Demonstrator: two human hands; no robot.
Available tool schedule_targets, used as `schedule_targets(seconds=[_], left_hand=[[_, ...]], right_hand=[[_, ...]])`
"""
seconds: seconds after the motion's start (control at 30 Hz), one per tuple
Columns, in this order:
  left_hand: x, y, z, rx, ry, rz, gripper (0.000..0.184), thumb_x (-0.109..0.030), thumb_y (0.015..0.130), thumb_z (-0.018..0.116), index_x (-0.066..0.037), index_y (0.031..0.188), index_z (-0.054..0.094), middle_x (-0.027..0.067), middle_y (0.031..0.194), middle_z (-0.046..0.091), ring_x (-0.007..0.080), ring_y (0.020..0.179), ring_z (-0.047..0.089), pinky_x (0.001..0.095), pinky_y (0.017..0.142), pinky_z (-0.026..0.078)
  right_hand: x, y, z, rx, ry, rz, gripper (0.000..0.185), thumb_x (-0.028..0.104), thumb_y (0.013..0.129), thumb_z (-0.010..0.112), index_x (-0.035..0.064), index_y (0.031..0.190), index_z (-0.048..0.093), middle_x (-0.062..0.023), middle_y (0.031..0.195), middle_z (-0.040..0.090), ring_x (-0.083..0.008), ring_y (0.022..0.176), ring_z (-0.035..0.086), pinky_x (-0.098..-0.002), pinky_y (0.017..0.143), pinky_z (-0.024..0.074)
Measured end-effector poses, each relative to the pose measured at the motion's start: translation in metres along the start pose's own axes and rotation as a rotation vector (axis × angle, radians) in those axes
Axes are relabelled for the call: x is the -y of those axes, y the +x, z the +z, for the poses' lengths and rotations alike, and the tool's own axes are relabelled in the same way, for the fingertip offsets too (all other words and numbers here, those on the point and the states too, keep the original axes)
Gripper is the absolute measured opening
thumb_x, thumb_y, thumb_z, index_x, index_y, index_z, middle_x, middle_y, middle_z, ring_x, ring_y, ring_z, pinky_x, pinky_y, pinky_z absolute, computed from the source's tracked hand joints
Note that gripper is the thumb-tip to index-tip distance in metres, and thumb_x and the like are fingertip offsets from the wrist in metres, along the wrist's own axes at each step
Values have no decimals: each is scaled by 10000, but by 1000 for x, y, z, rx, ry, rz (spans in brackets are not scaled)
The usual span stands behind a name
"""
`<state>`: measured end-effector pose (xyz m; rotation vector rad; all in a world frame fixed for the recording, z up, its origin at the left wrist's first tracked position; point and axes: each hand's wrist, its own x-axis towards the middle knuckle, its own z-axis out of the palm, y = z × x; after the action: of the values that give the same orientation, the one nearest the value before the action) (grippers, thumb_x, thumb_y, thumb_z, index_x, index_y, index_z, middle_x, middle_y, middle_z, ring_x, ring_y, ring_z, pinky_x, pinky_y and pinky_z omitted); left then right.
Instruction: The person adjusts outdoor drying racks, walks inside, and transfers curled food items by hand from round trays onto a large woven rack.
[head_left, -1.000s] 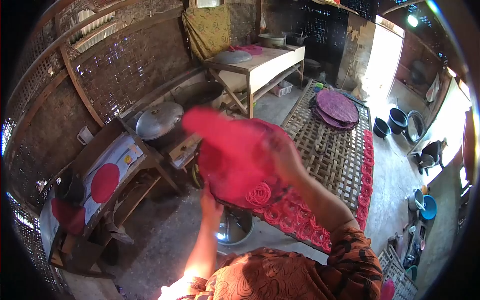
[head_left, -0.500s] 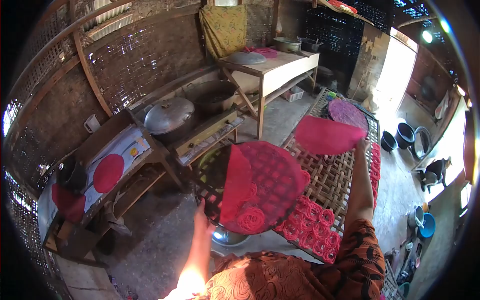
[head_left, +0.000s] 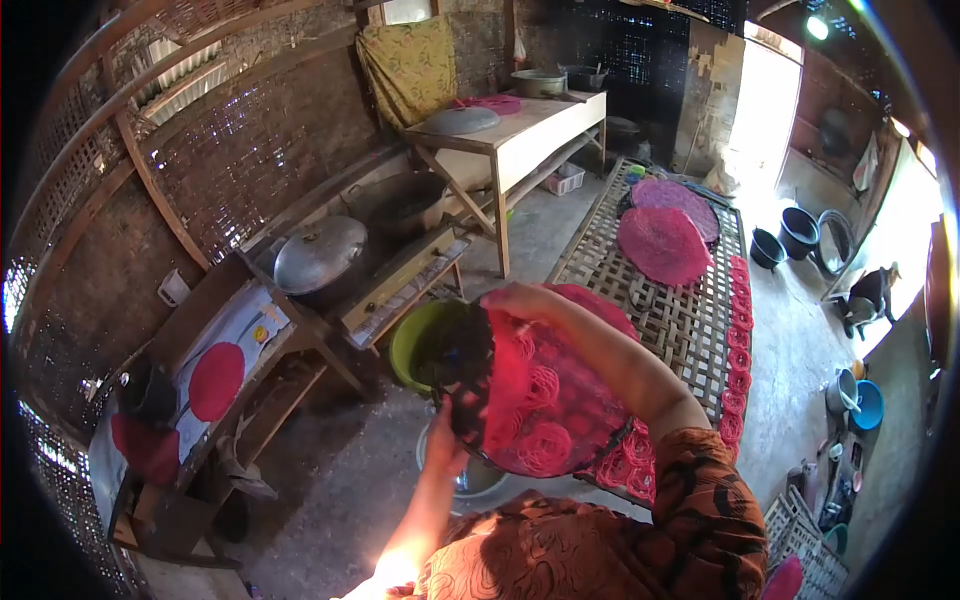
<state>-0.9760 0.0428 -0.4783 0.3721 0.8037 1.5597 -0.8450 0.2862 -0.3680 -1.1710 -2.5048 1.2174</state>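
Note:
My left hand (head_left: 445, 447) is closed on the near-left rim of a dark round tray (head_left: 467, 352), held up in front of me. On this tray lies a thin pink sheet (head_left: 505, 385), partly folded over at the left. Pink coiled noodle-like rings (head_left: 545, 450) sit on the tray beside it. Reaching across the tray, my right hand (head_left: 515, 300) has its fingers bent on the sheet's far edge, with fingertips partly hidden. A round pink sheet (head_left: 665, 246) lies on the woven bamboo rack (head_left: 600, 262), overlapping a purple-pink disc (head_left: 682, 200).
A green basin (head_left: 412, 345) stands behind the tray's left side. At left are a lidded pot (head_left: 320, 255), a large dark pot (head_left: 405, 200) and a low bench with a red disc (head_left: 216, 382). More pink rings (head_left: 738, 350) line the rack's right edge. Buckets (head_left: 798, 232) stand at right.
My right hand has let go of the round pink sheet, now lying on the rack, and has come back left to the sheet on the tray. The tray has shifted slightly right.

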Motion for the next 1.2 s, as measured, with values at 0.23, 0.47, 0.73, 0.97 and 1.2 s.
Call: schedule_targets(seconds=[0.23, 0.47, 0.73, 0.97, 1.2], left_hand=[[6, -16, -6, 39, -246, -108, 537, -433, 958, 459, -43, 1325, 425, 104, 1267, 556, 253, 1139, 556, 417, 952, 477], [11, -13, -10, -122, 59, -76, 345, -214, 927, 490, 18, 1181, 520, 157, 1085, 635, 264, 890, 667, 381, 773, 573], [41, -7, -14, -96, 180, -68, 278, -175, 917, 482, 24, 1087, 575, 130, 973, 670, 244, 779, 686, 338, 656, 584], [11, -31, -33, -220, 216, -149, 343, -243, 909, 492, -14, 1154, 564, 122, 1073, 650, 225, 887, 663, 352, 742, 556], [-52, -69, -82, -374, 102, 111, 309, -240, 882, 532, -11, 1088, 555, 106, 1037, 621, 224, 908, 631, 341, 749, 531]], right_hand=[[-13, -17, 8, -100, -81, -209, 348, 305, 846, 627, -34, 924, 640, -215, 912, 631, -316, 722, 627, -410, 679, 530], [-28, -35, 47, -459, -316, -458, 248, 229, 713, 708, 30, 851, 654, -164, 831, 630, -335, 910, 580, -445, 820, 461], [-20, -65, 34, -282, 132, -276, 211, 136, 731, 722, 9, 837, 590, -130, 799, 649, -226, 742, 640, -356, 649, 508], [-22, -126, -42, -418, 945, -140, 282, 14, 825, 661, -20, 1073, 530, -116, 846, 657, -190, 722, 651, -317, 634, 562], [-103, -161, -67, -533, 968, -97, 353, 44, 847, 648, -42, 1178, 561, -118, 933, 657, -185, 758, 659, -338, 661, 579]])
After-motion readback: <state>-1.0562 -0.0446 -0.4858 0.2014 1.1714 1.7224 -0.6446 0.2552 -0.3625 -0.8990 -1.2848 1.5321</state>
